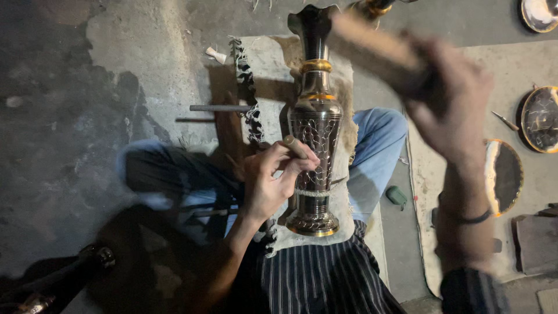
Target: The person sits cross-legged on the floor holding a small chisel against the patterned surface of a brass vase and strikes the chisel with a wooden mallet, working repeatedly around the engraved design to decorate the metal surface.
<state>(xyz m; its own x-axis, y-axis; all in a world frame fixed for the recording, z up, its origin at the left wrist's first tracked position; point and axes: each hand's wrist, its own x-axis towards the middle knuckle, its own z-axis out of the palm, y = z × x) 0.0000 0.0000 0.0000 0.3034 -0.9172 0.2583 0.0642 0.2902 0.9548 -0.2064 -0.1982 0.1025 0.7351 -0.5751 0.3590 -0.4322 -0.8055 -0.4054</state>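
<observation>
Left hand's grip [273, 177] on engraved dark vase [315, 131]

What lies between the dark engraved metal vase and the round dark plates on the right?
In the head view, the blurred right hand with a wooden mallet crosses between the vase and plates; below lie a blue-jeaned knee and pale cloth.

Concrete floor [70, 116], mat [523, 64], round plates [539, 118]

Seeing no packages, labels, signs or screens anywhere in the head view.
</observation>
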